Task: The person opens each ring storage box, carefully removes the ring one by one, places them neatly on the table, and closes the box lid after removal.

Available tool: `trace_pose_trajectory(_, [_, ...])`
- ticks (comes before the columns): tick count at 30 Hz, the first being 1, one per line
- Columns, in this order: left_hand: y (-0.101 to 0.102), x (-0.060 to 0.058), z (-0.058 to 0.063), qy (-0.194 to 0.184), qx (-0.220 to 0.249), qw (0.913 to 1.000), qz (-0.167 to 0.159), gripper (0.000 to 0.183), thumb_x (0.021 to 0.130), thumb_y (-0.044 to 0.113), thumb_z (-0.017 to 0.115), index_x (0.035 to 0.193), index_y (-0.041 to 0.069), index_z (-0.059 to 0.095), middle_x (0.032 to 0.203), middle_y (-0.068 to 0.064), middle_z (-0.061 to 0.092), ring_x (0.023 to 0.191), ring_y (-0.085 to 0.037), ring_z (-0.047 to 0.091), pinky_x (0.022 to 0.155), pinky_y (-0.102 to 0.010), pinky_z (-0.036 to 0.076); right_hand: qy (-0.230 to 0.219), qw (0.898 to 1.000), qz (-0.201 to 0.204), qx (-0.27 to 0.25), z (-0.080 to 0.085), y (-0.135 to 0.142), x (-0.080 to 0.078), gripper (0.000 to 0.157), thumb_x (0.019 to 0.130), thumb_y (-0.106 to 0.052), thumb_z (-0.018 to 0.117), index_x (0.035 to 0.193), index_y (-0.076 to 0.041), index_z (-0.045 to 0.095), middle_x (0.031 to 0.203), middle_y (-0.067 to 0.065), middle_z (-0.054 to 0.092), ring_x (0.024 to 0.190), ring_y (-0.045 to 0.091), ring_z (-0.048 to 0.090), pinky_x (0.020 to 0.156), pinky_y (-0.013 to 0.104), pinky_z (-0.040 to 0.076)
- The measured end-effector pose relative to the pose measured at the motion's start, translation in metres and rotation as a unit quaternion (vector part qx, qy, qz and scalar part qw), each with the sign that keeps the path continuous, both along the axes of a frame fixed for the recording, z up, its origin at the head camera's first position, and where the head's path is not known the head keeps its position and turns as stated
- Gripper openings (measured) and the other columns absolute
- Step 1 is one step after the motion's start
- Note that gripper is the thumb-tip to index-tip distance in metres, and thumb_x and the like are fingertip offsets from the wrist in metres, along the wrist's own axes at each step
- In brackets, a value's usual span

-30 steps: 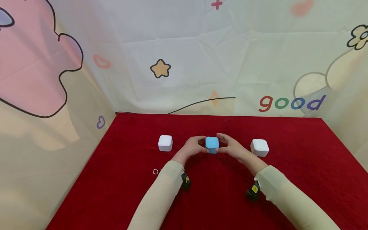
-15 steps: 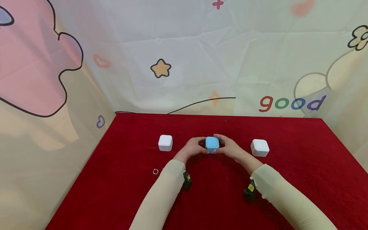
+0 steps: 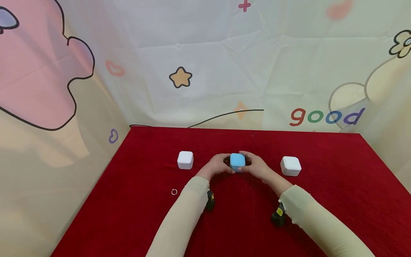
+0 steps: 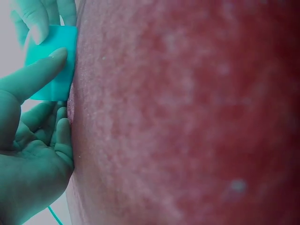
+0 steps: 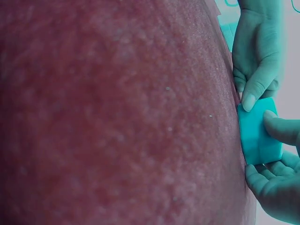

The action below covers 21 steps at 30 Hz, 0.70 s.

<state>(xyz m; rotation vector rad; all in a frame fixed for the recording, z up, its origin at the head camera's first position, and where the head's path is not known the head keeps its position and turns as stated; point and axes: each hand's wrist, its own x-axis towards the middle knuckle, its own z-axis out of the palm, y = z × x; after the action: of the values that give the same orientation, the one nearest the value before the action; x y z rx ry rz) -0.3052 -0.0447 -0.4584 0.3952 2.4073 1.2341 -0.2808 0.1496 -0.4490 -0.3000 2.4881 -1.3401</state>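
A small light-blue rounded box (image 3: 237, 161) sits on the red cloth between the two hands. My left hand (image 3: 216, 166) holds its left side, the thumb (image 4: 44, 70) pressed on the face toward me and the fingers reaching round behind. From the other side my right hand (image 3: 259, 168) grips it too, its thumb (image 5: 283, 129) on the same near face. In the right wrist view, the right hand's other fingers (image 5: 262, 180) curl by the box's side. The far side of the box is hidden.
One white rounded box (image 3: 185, 160) stands left of the hands, and another white box (image 3: 290, 166) stands to the right. A small silvery ring (image 3: 174, 191) lies near the left sleeve. Behind the red cloth (image 3: 244, 221) hangs a printed curtain (image 3: 212, 71).
My right hand has moved slightly left, and its thumb and fingers have come in against the blue box. The left hand and the box have barely shifted.
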Motion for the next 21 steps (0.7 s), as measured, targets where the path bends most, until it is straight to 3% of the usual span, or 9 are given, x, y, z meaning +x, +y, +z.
trace_pose_trajectory(12, [-0.0002,0.0027,-0.0002,-0.021,0.038,0.9986,0.028,0.064,0.09,0.007,0.075,0.15,0.006,0.051,0.144,-0.016,0.059,0.126,-0.03,0.056,0.112,-0.046,0.048,0.009,1.0,-0.004,-0.009,0.0023,-0.0018,-0.0016,0.065,0.097,-0.007,0.068,0.153,0.006,0.037,0.154,0.033,0.043,0.141,0.048,0.046,0.114,0.058,0.043])
trace_pose_trajectory(21, [-0.0006,0.0024,0.0014,-0.02,0.036,0.9985,0.035,0.066,0.09,0.007,0.076,0.15,0.004,0.05,0.144,-0.018,0.059,0.125,-0.031,0.056,0.111,-0.046,0.049,0.007,1.0,-0.002,-0.008,0.0013,-0.0041,-0.0044,0.064,0.097,-0.008,0.067,0.152,0.005,0.038,0.155,0.032,0.043,0.141,0.048,0.046,0.114,0.059,0.044])
